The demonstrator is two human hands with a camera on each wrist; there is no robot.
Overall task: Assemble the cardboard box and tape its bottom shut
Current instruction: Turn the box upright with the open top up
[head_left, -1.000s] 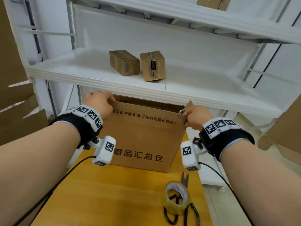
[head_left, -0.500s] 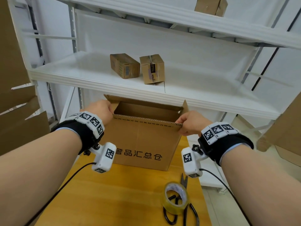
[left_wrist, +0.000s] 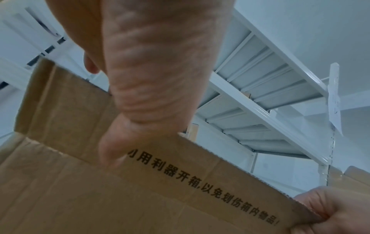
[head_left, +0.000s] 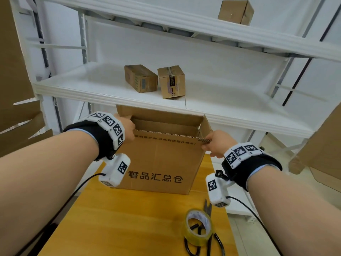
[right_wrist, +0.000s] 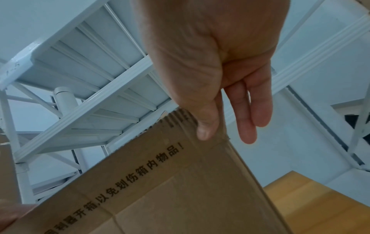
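Note:
A brown cardboard box (head_left: 158, 163) with black Chinese print stands on the wooden table (head_left: 120, 218), its top flaps up and its inside showing. My left hand (head_left: 127, 128) grips the near flap at its left corner, thumb pressed on the printed face (left_wrist: 112, 152). My right hand (head_left: 215, 143) pinches the same flap at its right corner, thumb on the outside (right_wrist: 206, 125), two fingers hanging free beside the box. A roll of clear tape (head_left: 198, 230) stands on the table at the near right.
Black-handled scissors (head_left: 206, 235) lie under and behind the tape roll. A white metal shelf (head_left: 230, 111) overhangs the box, carrying two small cartons (head_left: 155, 80). Flattened cardboard (head_left: 16, 115) leans at the left, more at the right edge. Cables trail from both wrists.
The near flap has swung from upright toward me and down, opening the box top. Both hands came lower with it, and the view tilted up.

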